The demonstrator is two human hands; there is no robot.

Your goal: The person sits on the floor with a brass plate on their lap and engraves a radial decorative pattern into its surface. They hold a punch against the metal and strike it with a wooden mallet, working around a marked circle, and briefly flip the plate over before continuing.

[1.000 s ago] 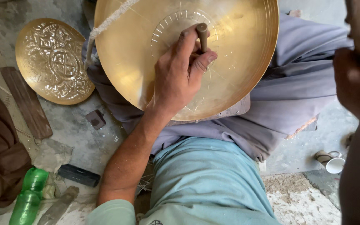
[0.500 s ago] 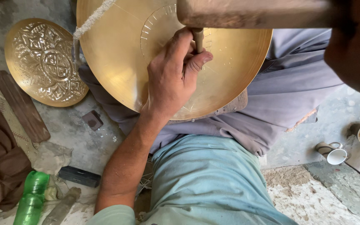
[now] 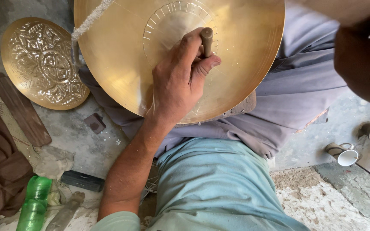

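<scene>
Brass plate (image 3: 125, 55) rests tilted on my lap, its centre ringed with short chiselled marks. My left hand (image 3: 178, 83) lies on that plate, fingers clenched round a small punch (image 3: 207, 40) standing upright on the ring. My right hand (image 3: 362, 60) is a dark blur right of the plate; its grip I cannot tell. An embossed brass dish (image 3: 43, 62) lies left of the plate.
</scene>
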